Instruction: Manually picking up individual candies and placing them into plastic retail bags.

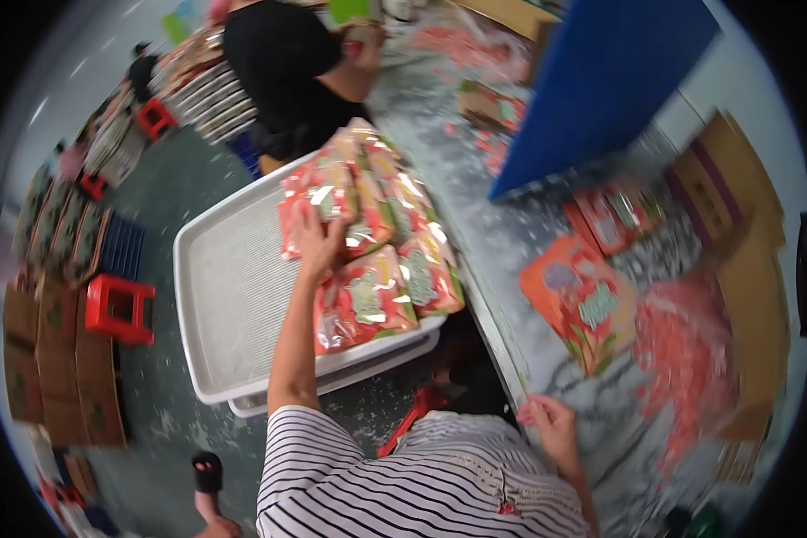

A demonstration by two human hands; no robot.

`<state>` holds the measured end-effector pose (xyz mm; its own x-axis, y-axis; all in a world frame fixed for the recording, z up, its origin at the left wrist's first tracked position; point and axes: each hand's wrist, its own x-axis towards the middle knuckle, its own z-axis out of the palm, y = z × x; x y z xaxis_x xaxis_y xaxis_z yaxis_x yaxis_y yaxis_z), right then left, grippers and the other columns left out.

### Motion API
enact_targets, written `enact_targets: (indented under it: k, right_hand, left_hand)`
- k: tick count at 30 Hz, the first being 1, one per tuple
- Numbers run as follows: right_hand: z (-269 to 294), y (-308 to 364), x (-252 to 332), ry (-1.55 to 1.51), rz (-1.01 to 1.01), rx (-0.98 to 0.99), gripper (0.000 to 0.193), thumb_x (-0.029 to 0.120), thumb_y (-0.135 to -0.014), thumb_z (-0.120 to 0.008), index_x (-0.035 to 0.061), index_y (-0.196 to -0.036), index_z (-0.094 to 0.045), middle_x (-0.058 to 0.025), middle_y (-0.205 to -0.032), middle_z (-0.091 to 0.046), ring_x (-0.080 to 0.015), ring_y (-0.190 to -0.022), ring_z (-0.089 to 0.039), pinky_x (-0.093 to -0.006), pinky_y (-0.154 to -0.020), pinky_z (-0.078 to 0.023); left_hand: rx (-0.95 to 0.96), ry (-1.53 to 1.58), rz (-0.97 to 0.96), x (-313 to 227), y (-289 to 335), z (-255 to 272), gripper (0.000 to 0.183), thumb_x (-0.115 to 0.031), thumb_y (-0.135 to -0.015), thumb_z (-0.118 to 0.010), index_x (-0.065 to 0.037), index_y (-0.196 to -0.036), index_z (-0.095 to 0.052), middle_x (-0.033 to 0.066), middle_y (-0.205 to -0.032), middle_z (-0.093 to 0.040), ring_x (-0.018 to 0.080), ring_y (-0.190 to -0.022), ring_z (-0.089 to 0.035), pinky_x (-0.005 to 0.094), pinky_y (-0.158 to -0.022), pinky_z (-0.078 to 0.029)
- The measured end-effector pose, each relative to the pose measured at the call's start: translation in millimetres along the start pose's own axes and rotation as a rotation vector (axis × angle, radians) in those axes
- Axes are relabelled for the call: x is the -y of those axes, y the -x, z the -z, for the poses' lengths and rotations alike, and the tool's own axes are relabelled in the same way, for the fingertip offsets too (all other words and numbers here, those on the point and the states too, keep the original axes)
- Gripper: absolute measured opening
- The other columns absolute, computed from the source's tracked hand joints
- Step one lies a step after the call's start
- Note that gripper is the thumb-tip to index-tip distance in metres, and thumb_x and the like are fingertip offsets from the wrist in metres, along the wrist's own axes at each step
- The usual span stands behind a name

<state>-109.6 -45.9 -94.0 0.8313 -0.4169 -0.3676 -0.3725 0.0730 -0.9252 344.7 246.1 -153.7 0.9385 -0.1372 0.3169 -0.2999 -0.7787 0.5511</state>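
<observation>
My left hand (314,235) lies on a shiny red-and-orange packet (327,199) in a white plastic tray (233,269), its fingers spread over the wrapping. Several similar packets (368,300) fill the tray's right side in overlapping rows; its left side shows bare ribbed bottom. Beside the front edge of the grey table (502,354), my right hand (551,421) is closed, thumb and fingers drawn together; whatever they may hold is hidden. Nearest to it on the tabletop lies a flat orange pouch (583,300) with a printed front.
A pile of small pink wrapped pieces (690,350) spills from a clear bag beside a cardboard box (753,305). A blue panel (601,90) stands slanted across the table. Another person in black (282,72) works at the far end. A red stool (119,309) and cartons (58,359) stand left.
</observation>
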Motion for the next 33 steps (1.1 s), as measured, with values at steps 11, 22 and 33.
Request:
enact_targets:
  k: [11,22,33]
  right_hand:
    - [17,24,-9,-0.137,-0.045,-0.154,0.025,0.012,-0.095,-0.054,-0.0059,-0.111,-0.061,-0.0129,-0.092,-0.068,-0.0166,-0.080,-0.067,-0.0281,-0.072,-0.055]
    - [36,68,-48,-0.289,-0.112,-0.261,0.026,0.013,-0.097,-0.053,-0.0067,-0.112,-0.059,-0.0128,-0.093,-0.068,-0.0159,-0.081,-0.066,-0.0275,-0.072,-0.055]
    - [67,49,-16,-0.434,0.124,-0.500,0.031,0.025,-0.096,-0.056,-0.0059,-0.100,-0.062,-0.0081,-0.086,-0.066,-0.0132,-0.075,-0.064,-0.0273,-0.069,-0.054]
  left_hand:
    - [0.141,0.149,-0.759,-247,77,-20,0.052,-0.016,-0.086,-0.066,0.000,-0.132,-0.046,0.0250,-0.139,-0.040,0.0413,-0.129,-0.037,0.0467,-0.108,-0.028]
    - [0.477,0.206,-1.007,-378,221,-118,0.044,-0.026,-0.083,-0.066,0.008,-0.109,-0.056,0.0250,-0.107,-0.056,0.0419,-0.098,-0.054,0.0492,-0.087,-0.044]
    - [0.476,0.201,-1.382,-376,277,-36,0.014,-0.008,-0.075,-0.058,0.003,-0.085,-0.057,0.0121,-0.081,-0.054,0.0256,-0.068,-0.058,0.0375,-0.055,-0.049]
